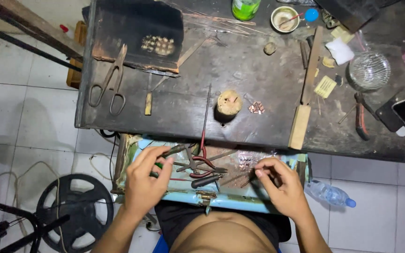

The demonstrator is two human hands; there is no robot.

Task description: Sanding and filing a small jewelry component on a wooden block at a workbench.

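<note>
A: Which step does the person seem to be at?

B: Sorting through the tool drawer [183, 189] pulled out below the counter [258, 84], by the look of it; both hands are down in it. The left hand [146, 180] has its fingers curled onto a dark-handled tool [173, 150] at the drawer's near-left end, with something green [158, 165] showing under the thumb; its grip looks pressed onto that handle, though whether it has truly closed round it cannot be told.

A: And the right hand?

B: The right hand [280, 180] pinches a thin dark rod [247, 179] between thumb and forefinger; the rod's free end points away from the grip toward the drawer's middle.

A: What lies between the two grips?

B: A heap of pliers [198, 166], some red-handled, and a black-handled tool [206, 181] just inside the drawer's front edge; small coppery bits [244, 161] sit just beyond the right fingertips.

A: What would the next move call for?

B: As a judgement only: the handles overlap, so lifting one free wants a firm hold and a straight pull, or its neighbours drag along; the thin rod wants a light pinch. Up on the counter, well beyond both grips, stand a round wooden block [229, 102], shears [111, 82] and more coppery bits [257, 107].
</note>
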